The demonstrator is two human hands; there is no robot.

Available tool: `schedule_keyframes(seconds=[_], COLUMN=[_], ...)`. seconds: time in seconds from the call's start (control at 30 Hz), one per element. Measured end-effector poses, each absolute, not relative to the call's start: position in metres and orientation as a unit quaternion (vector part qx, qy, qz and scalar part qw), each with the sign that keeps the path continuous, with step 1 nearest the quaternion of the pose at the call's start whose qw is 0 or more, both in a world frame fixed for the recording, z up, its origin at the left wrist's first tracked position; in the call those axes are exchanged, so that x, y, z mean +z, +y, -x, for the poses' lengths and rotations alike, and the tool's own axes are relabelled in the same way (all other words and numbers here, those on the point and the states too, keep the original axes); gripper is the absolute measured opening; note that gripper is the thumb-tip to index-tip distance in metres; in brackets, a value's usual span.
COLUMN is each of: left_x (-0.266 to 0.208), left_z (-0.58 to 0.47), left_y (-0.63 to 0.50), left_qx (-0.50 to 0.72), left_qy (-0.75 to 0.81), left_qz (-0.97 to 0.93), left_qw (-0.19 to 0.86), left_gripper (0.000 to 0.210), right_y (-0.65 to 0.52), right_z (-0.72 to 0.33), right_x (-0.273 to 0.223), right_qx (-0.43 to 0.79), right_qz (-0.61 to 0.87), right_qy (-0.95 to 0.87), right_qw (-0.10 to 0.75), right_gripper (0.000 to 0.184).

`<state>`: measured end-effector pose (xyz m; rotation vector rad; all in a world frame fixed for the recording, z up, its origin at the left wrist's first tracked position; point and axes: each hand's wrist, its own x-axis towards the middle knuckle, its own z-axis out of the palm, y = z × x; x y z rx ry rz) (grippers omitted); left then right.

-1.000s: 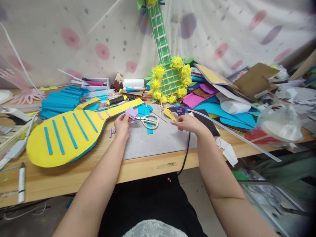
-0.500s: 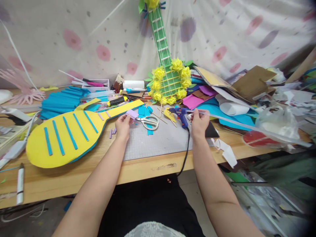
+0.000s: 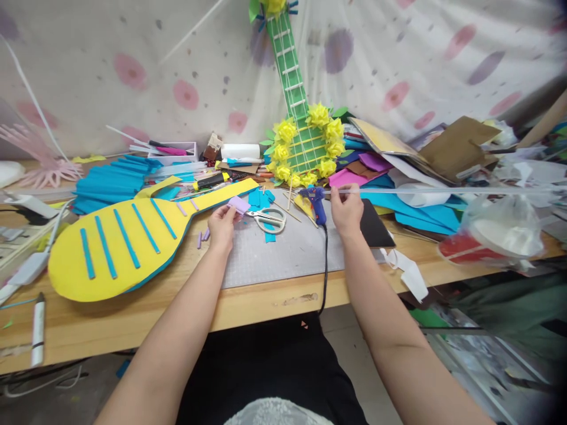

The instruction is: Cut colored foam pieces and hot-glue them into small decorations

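Note:
My left hand (image 3: 222, 225) pinches a small purple strip of foam or paper (image 3: 239, 204) between thumb and fingers. Beside it lie scissors (image 3: 271, 220) with white handles, among blue scraps (image 3: 260, 199). My right hand (image 3: 347, 210) grips a long translucent glue stick (image 3: 411, 190), which stretches far to the right. The stick's left end is at the back of a blue glue gun (image 3: 317, 204); how far it sits inside I cannot tell. To the left lies a yellow guitar-shaped cutout (image 3: 110, 260) with blue stripes and two small purple strips on its neck.
A grey cutting mat (image 3: 283, 260) lies on the wooden table. At the back leans a green paper guitar (image 3: 295, 88) with yellow flowers. Coloured sheets (image 3: 425, 218) and a bagged red-and-white cup (image 3: 482, 245) are at right. The gun's black cord (image 3: 326, 265) hangs over the front edge.
My right hand has moved left with the glue stick, and the stick has swung up to nearly level. The glue gun has shifted left and turned slightly. My left hand stays almost still.

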<state>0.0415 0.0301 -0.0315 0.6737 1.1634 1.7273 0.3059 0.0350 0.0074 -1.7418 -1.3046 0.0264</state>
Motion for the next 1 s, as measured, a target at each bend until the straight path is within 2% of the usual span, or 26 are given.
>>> schedule_keyframes(seconds=[0.1, 0.17, 0.3, 0.37, 0.43, 0.5, 0.6, 0.67, 0.87, 1.0], left_x=[-0.031, -0.031, -0.030, -0.030, -0.030, -0.030, -0.031, -0.031, -0.030, -0.029], left_z=[-0.042, -0.043, -0.043, -0.042, -0.042, -0.042, -0.042, -0.042, -0.042, -0.041], left_y=[0.031, 0.031, 0.030, 0.030, 0.029, 0.029, 0.029, 0.029, 0.028, 0.027], left_qx=[0.702, 0.700, 0.692, 0.688, 0.685, 0.685, 0.688, 0.689, 0.683, 0.665], left_qy=[0.474, 0.475, 0.474, 0.473, 0.474, 0.472, 0.470, 0.471, 0.482, 0.483], left_qz=[-0.262, -0.262, -0.270, -0.275, -0.278, -0.278, -0.276, -0.276, -0.283, -0.300], left_qw=[0.462, 0.465, 0.473, 0.477, 0.479, 0.481, 0.479, 0.476, 0.471, 0.485], left_gripper=[0.019, 0.020, 0.024, 0.027, 0.028, 0.027, 0.027, 0.027, 0.030, 0.029], right_y=[0.044, 0.052, 0.069, 0.074, 0.078, 0.079, 0.077, 0.075, 0.061, 0.047], right_z=[-0.304, -0.303, -0.300, -0.299, -0.300, -0.302, -0.305, -0.307, -0.316, -0.302], right_x=[-0.003, -0.011, -0.022, -0.026, -0.030, -0.034, -0.036, -0.035, -0.015, 0.010], right_qx=[0.056, 0.092, 0.151, 0.172, 0.185, 0.219, 0.315, 0.374, 0.449, 0.489], right_qz=[0.693, 0.701, 0.730, 0.745, 0.753, 0.732, 0.664, 0.627, 0.573, 0.518], right_qy=[-0.538, -0.549, -0.571, -0.557, -0.526, -0.495, -0.442, -0.409, -0.421, -0.514], right_qw=[0.477, 0.446, 0.344, 0.324, 0.349, 0.413, 0.514, 0.547, 0.541, 0.478], right_gripper=[0.042, 0.048, 0.038, 0.034, 0.032, 0.030, 0.024, 0.021, 0.025, 0.033])
